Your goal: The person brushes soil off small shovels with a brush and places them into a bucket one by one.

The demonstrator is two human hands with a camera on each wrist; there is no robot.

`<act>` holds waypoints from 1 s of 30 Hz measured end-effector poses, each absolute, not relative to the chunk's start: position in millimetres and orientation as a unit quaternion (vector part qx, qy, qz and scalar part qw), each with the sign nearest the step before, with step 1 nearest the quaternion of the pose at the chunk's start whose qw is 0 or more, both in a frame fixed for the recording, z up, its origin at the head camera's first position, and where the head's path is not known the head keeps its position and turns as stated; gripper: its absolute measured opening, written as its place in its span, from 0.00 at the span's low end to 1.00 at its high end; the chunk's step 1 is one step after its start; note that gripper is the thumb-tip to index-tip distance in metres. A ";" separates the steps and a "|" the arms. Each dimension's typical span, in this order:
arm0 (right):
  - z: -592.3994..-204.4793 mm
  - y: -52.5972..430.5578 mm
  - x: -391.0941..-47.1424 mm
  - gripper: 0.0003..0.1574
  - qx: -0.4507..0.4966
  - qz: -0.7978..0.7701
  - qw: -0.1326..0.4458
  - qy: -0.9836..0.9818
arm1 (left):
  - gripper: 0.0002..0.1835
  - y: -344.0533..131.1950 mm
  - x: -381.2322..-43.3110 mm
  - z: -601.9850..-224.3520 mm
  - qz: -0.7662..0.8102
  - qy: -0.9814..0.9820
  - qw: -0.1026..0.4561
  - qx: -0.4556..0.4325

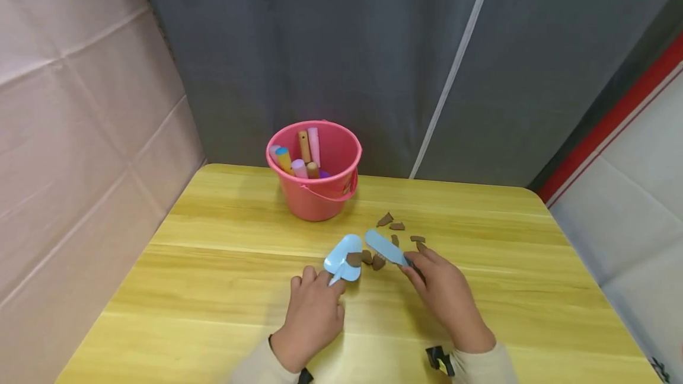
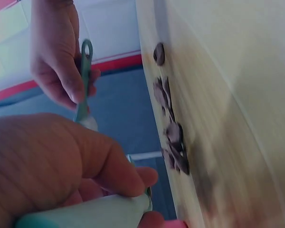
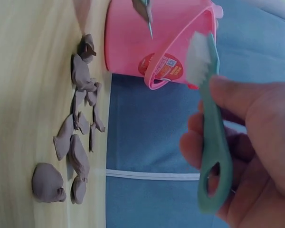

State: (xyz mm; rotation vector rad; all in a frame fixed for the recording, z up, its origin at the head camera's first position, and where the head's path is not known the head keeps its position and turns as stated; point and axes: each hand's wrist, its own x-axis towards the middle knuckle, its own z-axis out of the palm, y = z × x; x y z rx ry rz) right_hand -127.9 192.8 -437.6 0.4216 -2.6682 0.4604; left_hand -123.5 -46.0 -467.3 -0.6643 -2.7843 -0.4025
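My left hand (image 1: 313, 316) grips the handle of a small light blue dustpan (image 1: 336, 258), whose pale handle (image 2: 92, 212) crosses the left wrist view. A brown piece of clay (image 1: 354, 259) lies at the pan's right side. With my right hand (image 1: 450, 298) I hold a small blue-green brush (image 3: 213, 128) with white bristles (image 3: 198, 59). The brush is raised above the table in the right wrist view, to the right of the pan. Several broken brown clay pieces (image 3: 78, 154) lie scattered on the wood below and beyond it. My palms are mostly hidden in the head view.
Behind the dustpan stands a pink bucket (image 1: 315, 201) holding several coloured tool handles (image 1: 299, 168). Its handle hangs down at the front right. The wooden tabletop (image 1: 213, 289) ends against a grey curtain (image 1: 341, 46); pale sheets hang left and right.
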 end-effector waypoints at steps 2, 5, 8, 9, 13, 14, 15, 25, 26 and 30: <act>-439.9 190.8 -128.5 0.15 0.177 0.156 0.201 -0.951 | 0.04 -38.8 -123.9 -466.9 -0.128 -0.955 0.126 -0.235; -443.6 188.3 -129.9 0.15 0.211 0.138 0.203 -0.946 | 0.04 -30.4 -123.2 -466.5 -0.117 -0.952 0.133 -0.251; -445.0 187.6 -130.1 0.15 0.201 0.126 0.217 -0.947 | 0.06 -23.5 -120.4 -466.7 -0.109 -0.943 0.148 -0.277; -445.5 188.0 -130.1 0.15 0.187 0.123 0.225 -0.948 | 0.07 -21.8 -119.4 -466.7 -0.109 -0.940 0.154 -0.283; -445.4 191.6 -129.9 0.13 0.114 0.116 0.266 -0.950 | 0.08 -18.6 -116.6 -465.9 -0.116 -0.936 0.162 -0.291; -445.6 193.0 -130.0 0.13 0.104 0.115 0.271 -0.950 | 0.08 -18.6 -116.8 -465.7 -0.118 -0.936 0.160 -0.290; -445.7 194.1 -130.1 0.13 0.102 0.118 0.273 -0.949 | 0.08 -18.7 -117.2 -465.6 -0.119 -0.937 0.156 -0.288; -448.1 190.8 -133.5 0.14 0.162 0.138 0.225 -0.951 | 0.07 -15.5 -125.4 -467.6 -0.156 -0.937 0.169 -0.264; -448.1 190.5 -134.1 0.14 0.141 0.133 0.238 -0.952 | 0.08 -15.2 -126.1 -467.2 -0.161 -0.936 0.169 -0.264; -444.4 189.9 -135.4 0.16 0.076 0.125 0.287 -0.947 | 0.09 -16.1 -129.2 -463.5 -0.173 -0.938 0.155 -0.257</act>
